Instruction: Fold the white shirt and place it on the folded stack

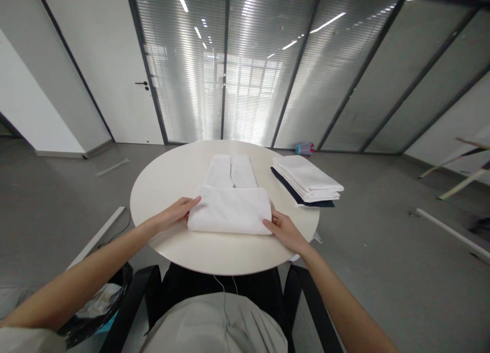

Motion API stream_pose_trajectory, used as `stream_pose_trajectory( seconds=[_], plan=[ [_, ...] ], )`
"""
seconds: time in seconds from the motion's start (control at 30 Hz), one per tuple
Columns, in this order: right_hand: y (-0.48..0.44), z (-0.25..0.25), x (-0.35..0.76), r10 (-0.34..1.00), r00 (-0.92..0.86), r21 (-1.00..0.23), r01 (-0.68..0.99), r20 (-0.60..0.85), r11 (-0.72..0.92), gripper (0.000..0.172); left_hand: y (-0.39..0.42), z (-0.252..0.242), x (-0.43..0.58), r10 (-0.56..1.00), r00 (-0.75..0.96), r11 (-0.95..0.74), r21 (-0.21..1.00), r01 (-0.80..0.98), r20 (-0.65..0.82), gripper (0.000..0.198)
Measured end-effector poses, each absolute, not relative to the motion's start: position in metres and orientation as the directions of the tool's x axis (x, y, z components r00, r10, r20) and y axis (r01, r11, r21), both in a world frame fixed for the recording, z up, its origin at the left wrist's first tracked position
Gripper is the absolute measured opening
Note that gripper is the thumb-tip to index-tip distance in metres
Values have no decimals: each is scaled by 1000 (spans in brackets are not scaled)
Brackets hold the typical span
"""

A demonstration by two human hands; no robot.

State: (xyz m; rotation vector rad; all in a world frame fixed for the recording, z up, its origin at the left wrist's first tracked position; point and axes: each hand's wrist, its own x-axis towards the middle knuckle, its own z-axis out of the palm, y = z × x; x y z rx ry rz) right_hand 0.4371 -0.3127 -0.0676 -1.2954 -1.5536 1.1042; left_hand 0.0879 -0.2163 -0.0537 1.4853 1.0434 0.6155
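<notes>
A white cloth (230,210), partly folded, lies on the round table in front of me. Its near part is doubled over into a thick band, and two flat panels stretch away behind it with a narrow gap between them. My left hand (180,210) grips the left end of the band, thumb on top and fingers tucked at the edge. At the right end, my right hand (282,228) pinches the same band, its thumb over the front corner. Some fingertips are hidden behind or under the fabric.
On the right of the round table (168,174) sits a stack of folded white cloths (306,177) with a dark cloth (285,184) beneath, overhanging the edge. Chair armrests (143,286) flank me. A black-bagged bin (103,302) stands at lower left. A patterned roll-shaped object (304,149) lies by the glass wall.
</notes>
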Motion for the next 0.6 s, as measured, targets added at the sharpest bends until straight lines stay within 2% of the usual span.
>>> stream_pose_trajectory(
  seconds=[0.13, 0.23, 0.33, 0.43, 0.53, 0.6],
  plan=[
    [-314, -77, 433, 990, -43, -931, 338, 131, 138, 54, -233, -61, 76, 832, 546, -62, 963, 264, -96, 50],
    [-311, -82, 422, 967, 128, -893, 425, 222, 148, 58, -240, -69, 75, 891, 454, -131, 942, 308, -25, 51],
    [-315, -81, 411, 931, 258, -803, 593, 259, 59, 57, -241, -76, 79, 929, 369, -168, 931, 324, 39, 53],
    [-324, -78, 405, 917, 316, -668, 740, 243, -78, 53, -239, -79, 84, 925, 375, -203, 910, 362, 58, 51],
    [-331, -74, 401, 921, 329, -534, 827, 209, -175, 50, -239, -78, 85, 919, 392, -240, 862, 447, 53, 51],
    [-333, -73, 399, 920, 328, -488, 852, 214, -190, 50, -240, -77, 83, 918, 394, -247, 838, 486, 42, 51]
  ],
)
